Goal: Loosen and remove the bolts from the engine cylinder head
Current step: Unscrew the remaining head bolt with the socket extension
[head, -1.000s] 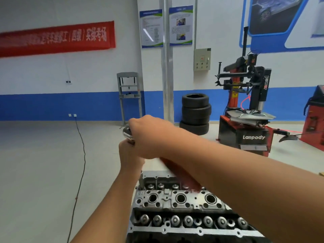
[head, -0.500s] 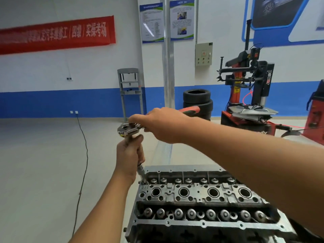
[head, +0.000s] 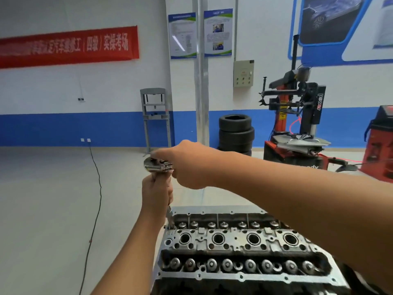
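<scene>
Nearest to us, at about 5 o'clock in the view, we see the engine cylinder head [head: 244, 248], its top face open to us with four round bores across the middle and a row of valve springs along the near and far edges. At its far left corner, around 6 o'clock, the extension bar [head: 170, 219] stands nearly upright with its lower end set down into the casting; we cannot make out the bolt itself. Our left hand [head: 156, 193] wraps its fingers round that bar just above the head. Directly over it, our right hand [head: 188, 167] reaches across from 3 o'clock and grips the ratchet [head: 156, 165] close behind its shiny head, fingers curled tight on the handle. Farther off at 1 o'clock we see stacked tyres [head: 236, 133], and at 2 o'clock a tyre changer [head: 297, 116] before the blue-banded wall
</scene>
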